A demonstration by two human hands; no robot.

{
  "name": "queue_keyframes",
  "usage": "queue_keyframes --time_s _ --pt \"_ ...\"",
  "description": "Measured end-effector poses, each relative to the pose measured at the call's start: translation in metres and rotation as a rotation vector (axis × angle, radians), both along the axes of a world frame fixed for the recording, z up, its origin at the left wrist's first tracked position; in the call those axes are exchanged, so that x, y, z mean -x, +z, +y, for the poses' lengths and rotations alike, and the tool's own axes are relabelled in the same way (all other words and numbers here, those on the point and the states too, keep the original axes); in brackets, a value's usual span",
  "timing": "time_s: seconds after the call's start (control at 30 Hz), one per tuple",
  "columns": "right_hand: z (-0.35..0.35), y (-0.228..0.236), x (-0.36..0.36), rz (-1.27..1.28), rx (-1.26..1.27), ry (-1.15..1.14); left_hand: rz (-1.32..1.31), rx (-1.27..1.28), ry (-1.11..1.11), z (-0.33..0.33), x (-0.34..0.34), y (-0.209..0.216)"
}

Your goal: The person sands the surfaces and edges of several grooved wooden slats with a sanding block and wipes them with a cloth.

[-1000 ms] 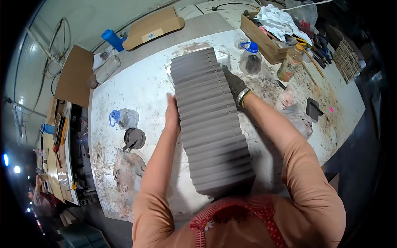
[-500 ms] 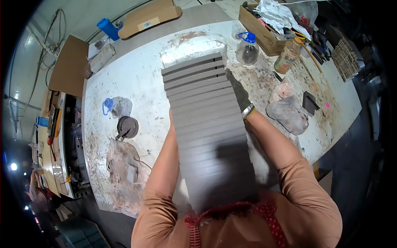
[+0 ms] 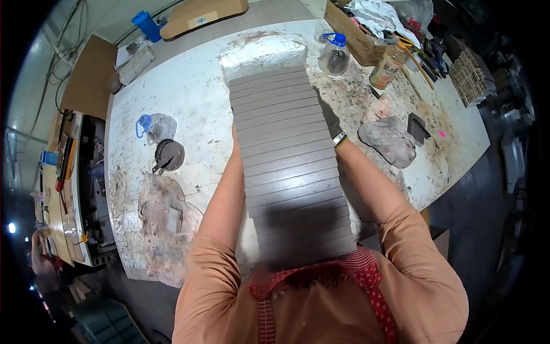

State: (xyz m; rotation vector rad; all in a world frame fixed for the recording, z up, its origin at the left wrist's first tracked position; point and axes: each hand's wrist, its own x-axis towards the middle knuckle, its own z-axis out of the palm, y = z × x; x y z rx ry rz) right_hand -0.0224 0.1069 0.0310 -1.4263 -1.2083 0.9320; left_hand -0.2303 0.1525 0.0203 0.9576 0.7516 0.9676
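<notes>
Bench (image 3: 192,80) was covered at its near middle by a stack of grey boards (image 3: 286,143). Stack was apparently being steadied, flanked by left hand (image 3: 234,134) and right hand (image 3: 329,117); finger grip hidden, couldn't be told. Even two-sided pressure judged needed next.

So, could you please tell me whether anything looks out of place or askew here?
Dark smears dirty the white tabletop, most heavily on the right, unlike its cleaner upper left. A crumpled, stained cloth or plastic sheet lies at left. The grey stack has slightly uneven side edges.
</notes>
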Motion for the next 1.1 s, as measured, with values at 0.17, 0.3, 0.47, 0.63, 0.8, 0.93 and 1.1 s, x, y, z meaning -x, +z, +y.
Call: queue_keyframes --time_s 0.17,0.3,0.47,0.63,0.8,0.93,1.1 --pt "0.006 -0.028 -0.008 -0.404 -0.117 0.008 0.002 -0.015 -0.007 0.0 -0.003 -0.001" --pt "-0.005 0.078 -0.008 -0.435 -0.331 -0.056 0.007 -0.025 -0.005 -0.002 -0.004 -0.006" --pt "0.011 0.137 0.012 -1.196 -0.409 -0.022 -0.002 -0.046 -0.005 -0.002 -0.012 -0.008" --pt "0.025 0.128 -0.039 -1.269 -0.46 -0.227 -0.019 -0.064 -0.011 0.003 -0.018 -0.01" --pt "0.001 0.116 -0.008 -1.031 -0.366 0.026 -0.032 -0.071 0.016 0.01 -0.006 -0.015" --pt "-0.034 0.093 -0.084 -1.383 -0.363 -0.024 -0.064 -0.074 0.009 0.016 -0.009 -0.017" --pt "-0.139 0.038 0.0 -0.078 0.08 0.065 -0.165 0.053 -0.005 0.02 -0.003 -0.018"
